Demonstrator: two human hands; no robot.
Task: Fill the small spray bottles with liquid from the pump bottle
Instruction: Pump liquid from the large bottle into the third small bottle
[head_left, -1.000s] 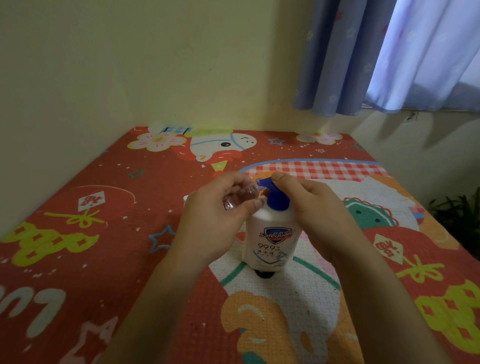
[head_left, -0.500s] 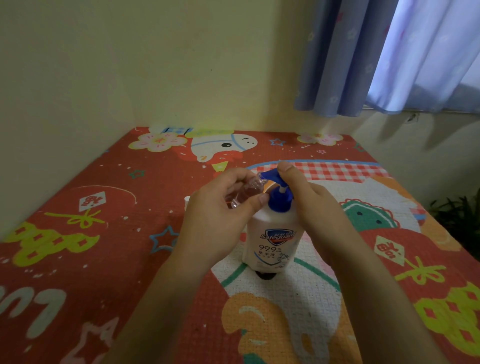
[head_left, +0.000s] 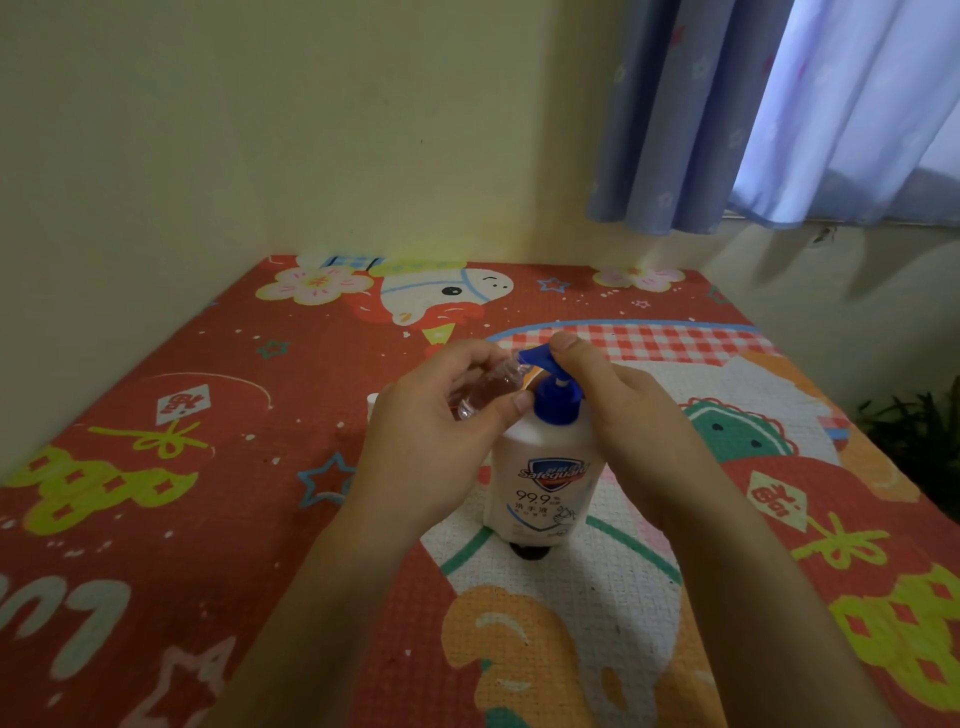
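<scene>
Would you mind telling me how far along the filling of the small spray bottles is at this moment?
Mid-fill on one bottle. The left hand grips a clear small spray bottle, tilted, its mouth at the blue nozzle of the pump bottle; how much liquid it holds is unclear. The right hand rests a finger on the pump head. Left: finishing, capping. A white object behind the left hand cannot be identified.

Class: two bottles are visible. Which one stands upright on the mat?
The white pump bottle with the blue pump; the small clear bottle is tilted in the left hand.
</scene>
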